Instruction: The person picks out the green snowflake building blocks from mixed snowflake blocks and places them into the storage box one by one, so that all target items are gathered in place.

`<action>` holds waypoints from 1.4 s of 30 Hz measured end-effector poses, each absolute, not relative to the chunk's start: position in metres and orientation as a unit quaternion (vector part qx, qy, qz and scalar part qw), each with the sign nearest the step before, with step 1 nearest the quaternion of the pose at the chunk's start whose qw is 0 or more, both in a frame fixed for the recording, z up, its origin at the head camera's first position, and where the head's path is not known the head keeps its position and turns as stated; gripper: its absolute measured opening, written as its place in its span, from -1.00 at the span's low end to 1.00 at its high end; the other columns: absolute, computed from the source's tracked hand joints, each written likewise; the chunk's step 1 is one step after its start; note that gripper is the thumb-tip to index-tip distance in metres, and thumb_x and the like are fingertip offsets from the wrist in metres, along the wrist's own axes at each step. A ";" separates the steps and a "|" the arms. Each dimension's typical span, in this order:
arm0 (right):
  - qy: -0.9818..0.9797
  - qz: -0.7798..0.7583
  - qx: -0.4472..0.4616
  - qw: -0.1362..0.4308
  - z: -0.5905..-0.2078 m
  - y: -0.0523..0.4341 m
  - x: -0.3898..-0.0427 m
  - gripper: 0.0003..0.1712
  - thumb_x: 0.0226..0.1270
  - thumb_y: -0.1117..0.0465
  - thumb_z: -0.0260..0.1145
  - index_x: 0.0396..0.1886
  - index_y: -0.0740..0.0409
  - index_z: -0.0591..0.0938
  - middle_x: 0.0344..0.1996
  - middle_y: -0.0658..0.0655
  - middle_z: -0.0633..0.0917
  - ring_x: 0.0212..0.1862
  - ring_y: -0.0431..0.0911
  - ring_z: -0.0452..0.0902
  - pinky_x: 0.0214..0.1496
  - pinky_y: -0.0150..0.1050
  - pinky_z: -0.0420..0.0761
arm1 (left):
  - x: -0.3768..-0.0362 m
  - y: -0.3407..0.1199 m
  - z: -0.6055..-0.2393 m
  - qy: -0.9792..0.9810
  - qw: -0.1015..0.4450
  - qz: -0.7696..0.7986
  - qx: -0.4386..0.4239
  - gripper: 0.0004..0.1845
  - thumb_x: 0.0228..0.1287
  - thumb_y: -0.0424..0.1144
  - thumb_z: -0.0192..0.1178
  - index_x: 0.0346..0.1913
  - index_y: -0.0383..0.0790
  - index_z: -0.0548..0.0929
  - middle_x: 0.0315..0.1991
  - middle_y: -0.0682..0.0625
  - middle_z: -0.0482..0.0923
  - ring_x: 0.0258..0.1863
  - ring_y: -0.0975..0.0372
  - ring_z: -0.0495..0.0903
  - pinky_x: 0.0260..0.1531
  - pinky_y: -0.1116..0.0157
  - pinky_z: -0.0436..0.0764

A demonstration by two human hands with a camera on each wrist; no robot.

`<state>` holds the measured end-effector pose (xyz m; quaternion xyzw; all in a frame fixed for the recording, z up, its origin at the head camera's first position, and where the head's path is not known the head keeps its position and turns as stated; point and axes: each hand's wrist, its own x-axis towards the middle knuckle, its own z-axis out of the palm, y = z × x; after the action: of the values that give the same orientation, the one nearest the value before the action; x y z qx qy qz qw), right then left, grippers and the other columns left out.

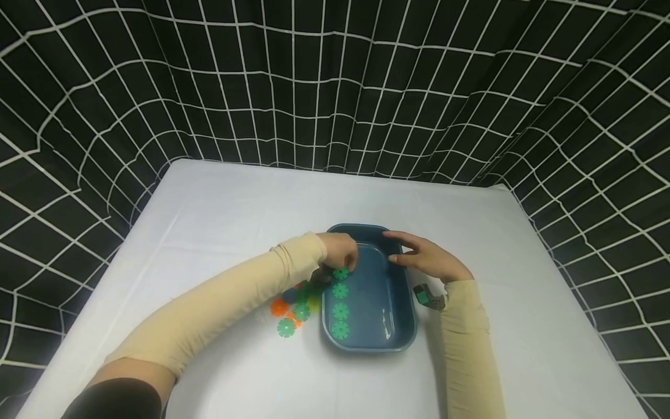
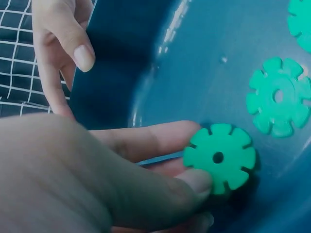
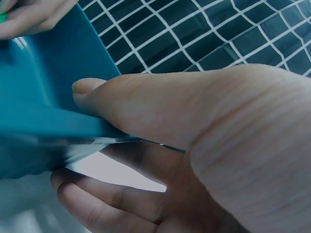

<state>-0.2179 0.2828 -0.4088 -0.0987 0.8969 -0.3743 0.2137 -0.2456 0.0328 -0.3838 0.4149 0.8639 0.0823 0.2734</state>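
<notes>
Overhead, I see my left hand (image 1: 341, 251) pinching a green notched plastic disc (image 1: 341, 273) inside the blue rectangular plastic tub (image 1: 400, 334), heading a row of three laid discs (image 1: 340, 311); I'd set it flat, evenly spaced. Left wrist: thumb and finger clamp the disc's (image 2: 219, 158) edge, ten teeth, centre hole. Right wrist: my right hand (image 3: 194, 145) grips the tub's rim (image 3: 43, 116), steadying it.

white table (image 1: 220, 209), blue tray (image 1: 403, 340), loose discs (image 1: 291, 314)
</notes>
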 end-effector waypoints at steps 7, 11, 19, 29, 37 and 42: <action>0.898 -0.372 -0.102 0.211 -0.406 0.284 -0.219 -0.33 0.25 -0.11 0.32 0.35 -0.44 0.32 0.46 0.02 0.21 0.48 0.13 0.02 0.34 0.32 0.15 | -0.248 0.035 -0.386 0.859 0.264 0.058 0.435 -0.63 0.17 -0.57 0.04 -0.13 -0.14 0.74 -0.09 0.05 0.66 -0.09 0.26 0.57 -0.12 0.36 0.56; 0.898 -0.373 -0.106 0.209 -0.406 0.284 -0.221 -0.33 0.25 -0.09 0.32 0.35 -0.43 0.33 0.46 0.03 0.21 0.48 0.13 0.03 0.34 0.31 0.16 | -0.249 0.035 -0.387 0.855 0.267 0.056 0.441 -0.65 0.15 -0.56 0.07 -0.15 -0.15 0.74 -0.12 0.04 0.67 -0.15 0.26 0.56 -0.16 0.38 0.56; 0.894 -0.380 -0.106 0.214 -0.406 0.285 -0.221 -0.34 0.26 -0.09 0.31 0.35 -0.42 0.33 0.46 0.03 0.20 0.49 0.14 0.01 0.33 0.33 0.14 | -0.250 0.034 -0.387 0.853 0.271 0.065 0.442 -0.71 0.17 -0.51 0.15 -0.12 -0.17 0.73 -0.09 0.03 0.67 -0.09 0.26 0.57 -0.10 0.37 0.56; 0.894 -0.377 -0.105 0.220 -0.405 0.286 -0.224 -0.34 0.27 -0.07 0.31 0.35 -0.42 0.33 0.47 0.02 0.18 0.49 0.15 0.01 0.33 0.34 0.13 | -0.249 0.029 -0.382 0.855 0.280 0.094 0.426 -0.76 0.35 -0.28 0.15 0.02 -0.17 0.69 0.03 0.03 0.64 0.06 0.22 0.57 0.07 0.30 0.54; 0.896 -0.371 -0.095 0.223 -0.407 0.284 -0.223 -0.34 0.28 -0.05 0.31 0.36 -0.43 0.32 0.47 0.05 0.18 0.49 0.15 -0.02 0.34 0.36 0.08 | -0.252 -0.015 -0.368 0.810 0.249 0.332 0.414 -0.72 0.39 -0.19 0.12 0.08 -0.13 0.64 0.02 0.00 0.64 -0.01 0.25 0.62 0.07 0.29 0.54; 0.888 -0.390 -0.097 0.224 -0.409 0.282 -0.219 -0.33 0.26 -0.07 0.32 0.36 -0.40 0.33 0.47 0.03 0.19 0.50 0.13 -0.03 0.37 0.33 0.05 | -0.241 -0.071 -0.380 0.774 0.242 0.488 0.323 -0.71 0.36 -0.15 0.15 0.09 -0.10 0.61 -0.02 -0.07 0.64 -0.12 0.19 0.66 0.04 0.20 0.57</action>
<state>-0.2189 0.2817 -0.4094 -0.0970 0.8880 -0.3896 0.2240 -0.2413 -0.0713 -0.3801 0.3228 0.7738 0.4883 0.2422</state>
